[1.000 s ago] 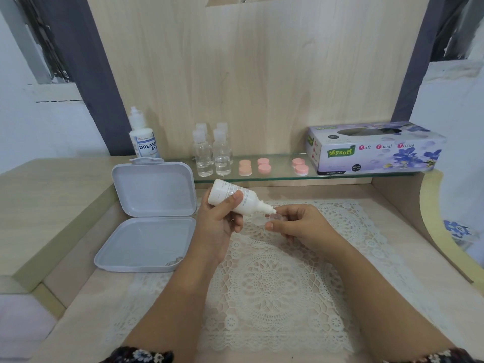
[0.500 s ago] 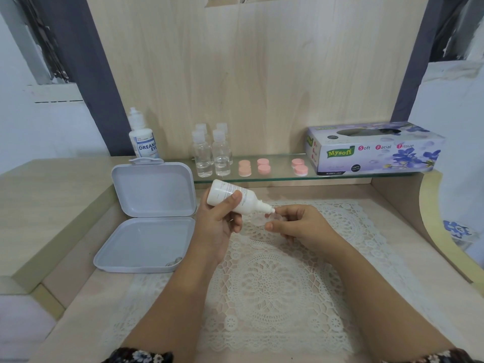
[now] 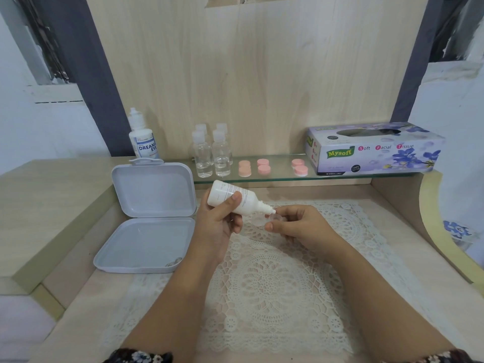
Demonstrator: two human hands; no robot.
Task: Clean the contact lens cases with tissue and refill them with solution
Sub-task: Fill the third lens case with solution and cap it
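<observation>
A person seated at a pale wooden worktop (image 3: 392, 258) tips a small white solution bottle (image 3: 234, 199) toward a clear contact lens case (image 3: 264, 220) held above a lace mat (image 3: 275, 271). The left hand (image 3: 217, 226) wraps the bottle, thumb pressed on its side, fingers curled behind; the bottle's long axis runs from upper left down to lower right, nozzle lowest. The right hand (image 3: 298, 226) pinches the case between thumb and fingertips, its grip closed on the near-transparent plastic, which is hard to make out in detail. The nozzle tip sits just above the case's right-hand well, touching or nearly so; which cannot be told. The case lies directly to the right of the bottle hand, and the two hands almost meet over the mat's far edge.

Judged from this pose, refilling is under way: the squeeze depends on the nozzle staying over the open well, and a slip sideways would send solution onto the lace.

On the glass shelf (image 3: 275, 178) behind stand capped pink lens cases (image 3: 263, 166), small clear bottles (image 3: 212, 155), a larger solution bottle (image 3: 142, 137) and a tissue box (image 3: 374, 149). An open grey box (image 3: 149, 218) lies left of the mat.
</observation>
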